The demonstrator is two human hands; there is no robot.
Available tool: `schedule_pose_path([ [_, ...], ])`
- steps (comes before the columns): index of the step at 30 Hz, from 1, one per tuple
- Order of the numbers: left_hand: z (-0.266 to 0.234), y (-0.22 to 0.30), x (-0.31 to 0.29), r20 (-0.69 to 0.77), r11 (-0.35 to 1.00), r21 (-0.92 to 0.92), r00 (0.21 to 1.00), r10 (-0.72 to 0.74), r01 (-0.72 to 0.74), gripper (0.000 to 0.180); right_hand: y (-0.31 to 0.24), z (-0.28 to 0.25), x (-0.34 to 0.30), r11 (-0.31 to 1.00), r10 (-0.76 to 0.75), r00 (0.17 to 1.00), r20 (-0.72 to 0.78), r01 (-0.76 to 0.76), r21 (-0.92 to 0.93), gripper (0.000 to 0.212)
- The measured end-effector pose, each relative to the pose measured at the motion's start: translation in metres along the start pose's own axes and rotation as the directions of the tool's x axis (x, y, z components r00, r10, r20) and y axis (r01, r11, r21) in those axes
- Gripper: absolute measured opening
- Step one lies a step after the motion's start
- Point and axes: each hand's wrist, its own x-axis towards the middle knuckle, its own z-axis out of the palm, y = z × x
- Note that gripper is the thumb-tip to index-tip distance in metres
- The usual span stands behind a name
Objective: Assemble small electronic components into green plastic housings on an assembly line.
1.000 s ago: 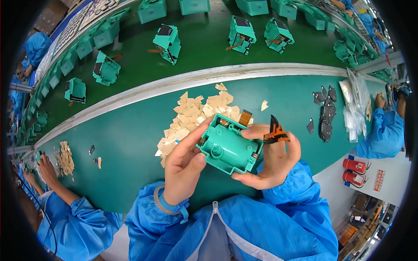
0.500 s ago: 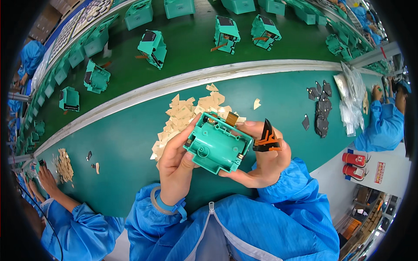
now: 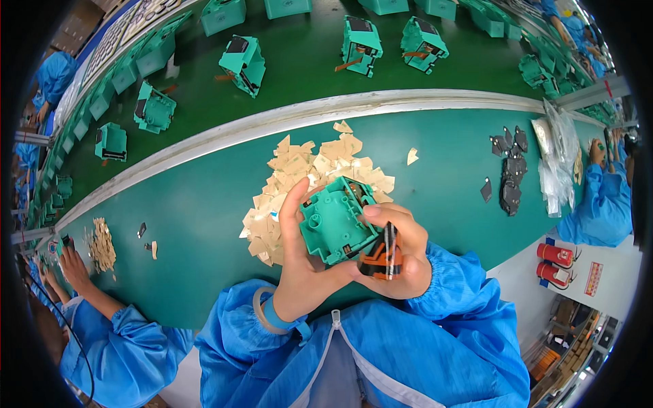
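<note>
Above the near part of the bench, my left hand (image 3: 297,272) is closed round the left side of a green plastic housing (image 3: 330,228), its open side with round posts tilted up. My right hand (image 3: 401,262) grips the housing's right side, thumb on its edge. Tucked in that same hand is a black-and-orange hand tool (image 3: 382,258), whose exact kind I cannot make out. Behind the housing lies a heap of cream-coloured cut pieces (image 3: 289,166). A brown flex strip seen earlier on the housing's far edge is hard to see now.
Beyond a pale metal rail (image 3: 272,119), several green housings (image 3: 243,64) stand on a dark green surface. Black parts (image 3: 513,177) and clear plastic bags (image 3: 558,163) lie to the right. At left, a co-worker's hand (image 3: 73,268) is beside another cream heap (image 3: 103,245).
The housing has turned and tilted in my hands. My right hand has shifted left, its thumb onto the housing's edge, and the black-and-orange tool has swung lower.
</note>
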Motion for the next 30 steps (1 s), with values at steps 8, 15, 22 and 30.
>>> schedule_pose_path([
  [8, -0.003, -0.001, -0.002, -0.061, 0.994, 0.091, 0.996, 0.072, -0.066, 0.088, 0.001, 0.020, 0.014, 0.968, -0.242, 0.939, -0.246, 0.249, -0.002, 0.080],
  [15, -0.004, -0.002, -0.003, -0.073, 0.992, 0.104, 0.994, 0.085, -0.077, 0.084, -0.006, -0.017, 0.020, 0.857, 0.274, 0.962, -0.017, -0.236, 0.458, 0.106],
  [22, -0.008, -0.005, -0.005, -0.044, 0.987, 0.143, 0.996, 0.082, -0.075, 0.086, -0.003, -0.019, 0.025, 0.793, 0.372, 0.920, 0.126, -0.385, 0.471, 0.106],
  [30, -0.004, -0.005, -0.004, -0.045, 0.993, 0.116, 0.999, 0.030, -0.024, 0.088, -0.004, -0.030, 0.026, 0.765, 0.425, 0.876, 0.226, -0.482, 0.427, 0.107],
])
